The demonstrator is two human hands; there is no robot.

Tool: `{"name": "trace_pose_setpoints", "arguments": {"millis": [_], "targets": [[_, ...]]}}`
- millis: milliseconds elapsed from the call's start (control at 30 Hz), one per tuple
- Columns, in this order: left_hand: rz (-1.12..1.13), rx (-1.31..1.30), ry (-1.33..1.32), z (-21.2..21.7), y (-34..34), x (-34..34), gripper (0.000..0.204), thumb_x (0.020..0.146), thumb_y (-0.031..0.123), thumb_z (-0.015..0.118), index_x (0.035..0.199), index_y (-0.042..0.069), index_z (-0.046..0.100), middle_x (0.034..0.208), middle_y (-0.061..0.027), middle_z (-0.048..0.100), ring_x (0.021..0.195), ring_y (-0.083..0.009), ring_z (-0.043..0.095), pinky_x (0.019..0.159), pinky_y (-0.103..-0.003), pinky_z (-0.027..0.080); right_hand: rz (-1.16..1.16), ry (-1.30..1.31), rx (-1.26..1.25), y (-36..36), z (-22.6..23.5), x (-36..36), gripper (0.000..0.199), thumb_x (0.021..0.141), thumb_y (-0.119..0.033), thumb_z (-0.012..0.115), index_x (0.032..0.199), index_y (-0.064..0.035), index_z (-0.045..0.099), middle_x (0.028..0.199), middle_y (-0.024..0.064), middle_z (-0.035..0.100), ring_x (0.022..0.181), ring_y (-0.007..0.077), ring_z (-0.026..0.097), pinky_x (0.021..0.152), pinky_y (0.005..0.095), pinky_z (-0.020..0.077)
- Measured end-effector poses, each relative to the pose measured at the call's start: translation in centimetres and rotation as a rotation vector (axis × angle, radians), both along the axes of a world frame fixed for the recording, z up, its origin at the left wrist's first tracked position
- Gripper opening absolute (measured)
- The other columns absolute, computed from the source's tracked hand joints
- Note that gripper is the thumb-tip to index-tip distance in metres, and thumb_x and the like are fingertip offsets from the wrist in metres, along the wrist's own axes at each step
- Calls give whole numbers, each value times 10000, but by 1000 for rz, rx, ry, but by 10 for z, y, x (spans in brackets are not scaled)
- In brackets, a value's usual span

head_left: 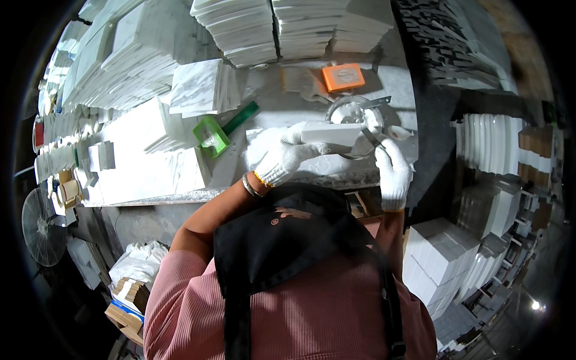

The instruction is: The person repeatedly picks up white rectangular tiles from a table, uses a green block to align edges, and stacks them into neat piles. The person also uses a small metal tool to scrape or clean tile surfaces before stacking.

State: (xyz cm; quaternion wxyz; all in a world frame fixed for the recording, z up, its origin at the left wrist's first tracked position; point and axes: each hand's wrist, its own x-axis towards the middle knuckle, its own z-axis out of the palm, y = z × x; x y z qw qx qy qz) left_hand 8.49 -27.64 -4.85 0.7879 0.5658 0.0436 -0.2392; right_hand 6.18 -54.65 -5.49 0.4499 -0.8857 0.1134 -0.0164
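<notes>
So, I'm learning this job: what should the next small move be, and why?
Probably draw the dark tool lightly along the white piece: the right hand holds the tool by the piece's right end, the left hand grips the piece, and white paste sits just beyond.

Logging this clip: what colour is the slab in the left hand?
The slab is white, shown best in the head view.

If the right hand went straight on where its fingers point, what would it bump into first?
Most likely the bowl of white paste, just ahead of the right hand and its thin dark tool, though the hand's height is hard to judge.
</notes>
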Motion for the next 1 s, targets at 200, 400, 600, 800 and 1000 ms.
{"name": "trace_pose_setpoints", "arguments": {"millis": [200,400,600,800,1000], "targets": [[70,-65,37,-13,-4,-3,399,874,168,741,1236,59,612,918,-4,683,686,-41,555,513,-194,428,41,-10,-121,-4,-13,-1,226,926,-139,662,1119,-22,656,819,-9,649,718,55,550,621,244,447],[34,-77,34,-9,-3,0,409,879,141,727,1245,16,596,1031,-64,687,848,-100,631,657,-242,513,9,47,14,-2,-11,-1,281,929,-88,624,1196,-3,638,995,111,684,870,162,635,784,291,500],[29,-325,187,-18,-4,3,435,881,90,695,1276,-32,559,1170,-124,667,1063,-203,651,915,-329,521,58,0,17,-1,-10,6,303,929,-47,584,1225,1,631,1095,106,703,971,157,645,869,286,495],[39,-326,264,-11,-2,5,436,880,99,692,1279,-21,564,1165,-111,671,1071,-205,647,893,-313,511,66,23,11,2,-18,17,303,918,-40,564,1209,18,626,1102,139,703,975,183,659,880,301,502],[77,-291,301,-22,-2,5,412,886,97,685,1268,-11,575,1169,-104,675,1052,-187,650,857,-283,511,85,189,214,3,-26,23,318,904,-33,546,1205,24,631,1067,120,704,848,154,672,773,270,535]]}}
